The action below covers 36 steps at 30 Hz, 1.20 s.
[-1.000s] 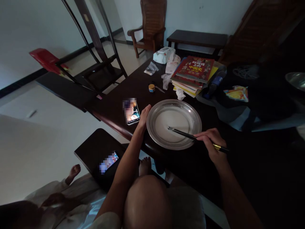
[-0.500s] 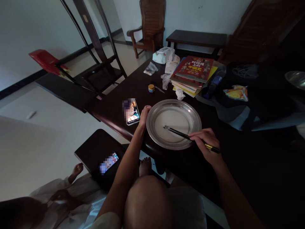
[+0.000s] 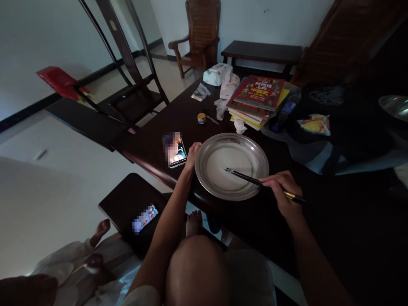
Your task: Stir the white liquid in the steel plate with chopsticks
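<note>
A round metal plate [image 3: 200,183] rests on the dark table with a smooth off-white layer [image 3: 219,163] inside. My left hand [image 3: 192,155] is closed at the plate's left rim; its fingertips are partly hidden there. In my right hand [image 3: 285,191] is a pair of black chopsticks [image 3: 244,176] with gold bands near the back end. Their tips slant left over the middle of the white layer; whether they touch it I cannot tell. A lit phone [image 3: 177,151] lies beside my left hand.
Behind the plate sit stacked books [image 3: 259,95], crumpled tissue [image 3: 239,126], a small gold-lidded jar [image 3: 201,117] and plastic bags [image 3: 218,74]. A snack packet [image 3: 315,124] lies to the right. At lower left, another person [image 3: 92,263] sits near a stool [image 3: 124,193] holding a second phone [image 3: 145,219].
My right hand has drawn the chopsticks a little to the right, so their tips sit further right over the plate. My left hand stays at the rim.
</note>
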Each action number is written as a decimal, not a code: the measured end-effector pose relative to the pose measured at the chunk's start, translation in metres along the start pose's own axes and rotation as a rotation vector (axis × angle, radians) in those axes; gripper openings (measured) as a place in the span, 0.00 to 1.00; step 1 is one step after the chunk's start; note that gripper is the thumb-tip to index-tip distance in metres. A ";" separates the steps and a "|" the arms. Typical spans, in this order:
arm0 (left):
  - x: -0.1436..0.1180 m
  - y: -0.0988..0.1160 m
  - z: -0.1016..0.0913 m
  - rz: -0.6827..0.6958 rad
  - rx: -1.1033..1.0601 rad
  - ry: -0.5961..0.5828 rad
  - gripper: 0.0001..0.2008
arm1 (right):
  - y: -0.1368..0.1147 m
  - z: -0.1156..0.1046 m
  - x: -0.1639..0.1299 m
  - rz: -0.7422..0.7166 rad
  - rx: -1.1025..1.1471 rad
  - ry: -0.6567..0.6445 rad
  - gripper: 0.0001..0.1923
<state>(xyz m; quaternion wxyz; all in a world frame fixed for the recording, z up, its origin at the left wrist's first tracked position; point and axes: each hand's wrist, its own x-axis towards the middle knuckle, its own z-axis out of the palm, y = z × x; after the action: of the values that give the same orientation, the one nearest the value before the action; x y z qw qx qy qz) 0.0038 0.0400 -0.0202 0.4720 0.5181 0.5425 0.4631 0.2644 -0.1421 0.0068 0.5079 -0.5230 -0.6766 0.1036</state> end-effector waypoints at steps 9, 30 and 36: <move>-0.005 0.014 -0.002 -0.046 -0.009 0.007 0.20 | 0.002 0.000 0.001 -0.054 -0.025 -0.007 0.12; -0.006 0.008 0.004 -0.192 -0.372 0.012 0.21 | 0.001 -0.001 0.001 -0.057 -0.001 -0.037 0.13; -0.007 0.008 0.003 -0.181 -0.356 -0.001 0.21 | 0.001 0.001 0.001 -0.063 -0.016 -0.080 0.10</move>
<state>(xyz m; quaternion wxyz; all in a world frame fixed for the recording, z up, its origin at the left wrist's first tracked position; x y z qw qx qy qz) 0.0076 0.0335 -0.0128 0.5963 0.3756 0.4960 0.5072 0.2647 -0.1404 0.0065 0.4791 -0.5011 -0.7132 0.1031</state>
